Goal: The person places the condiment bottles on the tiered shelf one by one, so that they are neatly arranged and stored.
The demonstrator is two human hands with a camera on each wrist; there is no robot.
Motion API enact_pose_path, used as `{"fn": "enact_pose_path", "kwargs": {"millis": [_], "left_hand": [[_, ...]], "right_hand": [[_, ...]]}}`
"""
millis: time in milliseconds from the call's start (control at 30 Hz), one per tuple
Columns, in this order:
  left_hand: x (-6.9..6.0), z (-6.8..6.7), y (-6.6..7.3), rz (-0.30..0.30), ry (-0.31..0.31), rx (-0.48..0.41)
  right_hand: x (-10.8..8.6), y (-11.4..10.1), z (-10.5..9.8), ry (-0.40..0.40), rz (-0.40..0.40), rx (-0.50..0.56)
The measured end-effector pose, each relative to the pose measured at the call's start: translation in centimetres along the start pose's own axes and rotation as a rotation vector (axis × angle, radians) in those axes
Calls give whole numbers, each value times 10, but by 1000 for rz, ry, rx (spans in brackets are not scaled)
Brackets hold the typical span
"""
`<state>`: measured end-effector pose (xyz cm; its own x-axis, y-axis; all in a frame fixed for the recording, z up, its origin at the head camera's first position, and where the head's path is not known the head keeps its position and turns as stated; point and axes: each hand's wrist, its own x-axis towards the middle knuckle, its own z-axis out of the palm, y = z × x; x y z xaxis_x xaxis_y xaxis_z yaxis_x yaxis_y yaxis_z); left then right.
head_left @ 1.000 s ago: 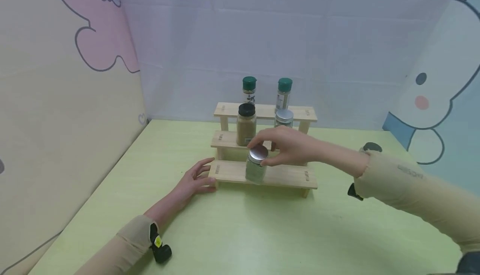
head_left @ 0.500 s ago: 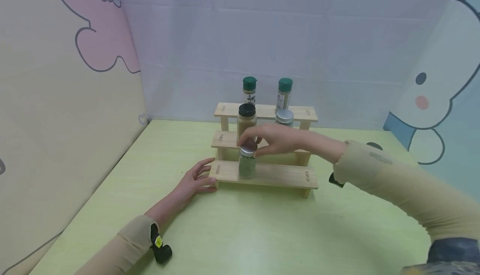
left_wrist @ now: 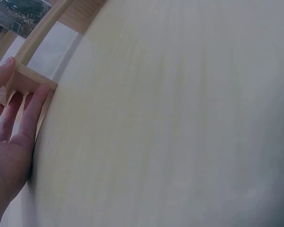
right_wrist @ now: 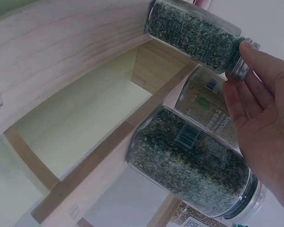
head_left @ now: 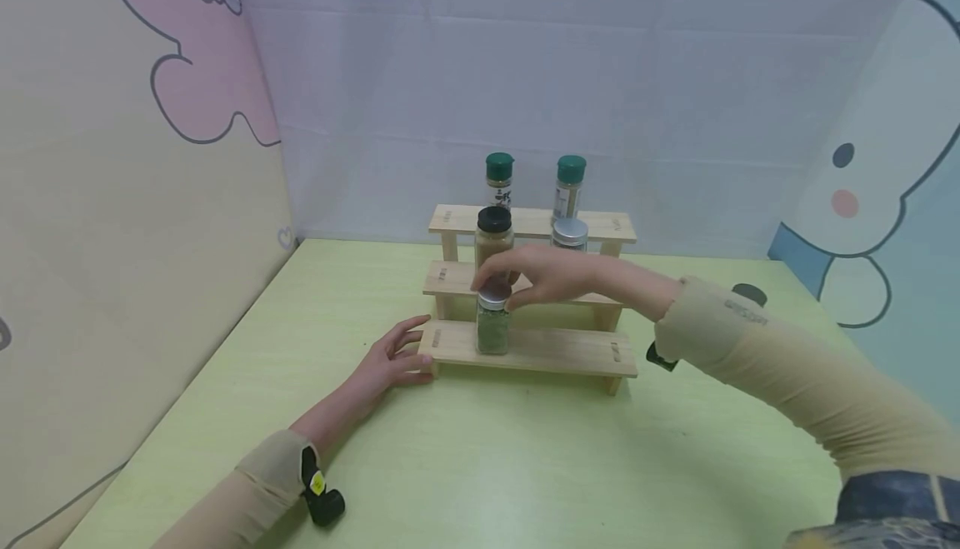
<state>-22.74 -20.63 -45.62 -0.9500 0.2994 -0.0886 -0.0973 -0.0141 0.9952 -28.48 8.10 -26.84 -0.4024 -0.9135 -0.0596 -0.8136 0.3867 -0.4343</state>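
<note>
My right hand [head_left: 551, 272] pinches the silver lid of a glass jar of dried green herbs [head_left: 492, 332]. The jar stands upright on the lowest step of a three-tier wooden rack [head_left: 558, 351], left of its middle. In the right wrist view, thumb and fingers grip the herb jar [right_wrist: 194, 35] by its cap. My left hand [head_left: 380, 370] touches the left end of that lowest step, fingers fairly straight and spread. Seen from the left wrist, the fingertips [left_wrist: 38, 97] meet the step's end piece.
On the middle tier stand a black-lidded jar of brown powder [head_left: 492, 245] and a silver-lidded jar [head_left: 570, 234], partly hidden by my right hand. Two green-capped spice bottles [head_left: 498, 178] occupy the top tier. Printed cloth walls [head_left: 525, 74] enclose the pale yellow table [head_left: 487, 457].
My right hand has carried the herb jar left and back over the lowest step, where it now stands upright instead of tilted. The left hand stays in place.
</note>
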Motion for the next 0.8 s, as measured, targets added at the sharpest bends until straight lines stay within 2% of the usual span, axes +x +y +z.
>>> {"fn": "enact_pose_path", "kwargs": {"millis": [200,600,800], "left_hand": [[-1,1,2,4,-14,6],[-3,2,3,-27,17,9],[-4,2,4,-22,11,12]], "right_hand": [[0,1,4,25,-12,-16],[1,2,10,44,-25,8],[0,0,10,49,-25,14]]}}
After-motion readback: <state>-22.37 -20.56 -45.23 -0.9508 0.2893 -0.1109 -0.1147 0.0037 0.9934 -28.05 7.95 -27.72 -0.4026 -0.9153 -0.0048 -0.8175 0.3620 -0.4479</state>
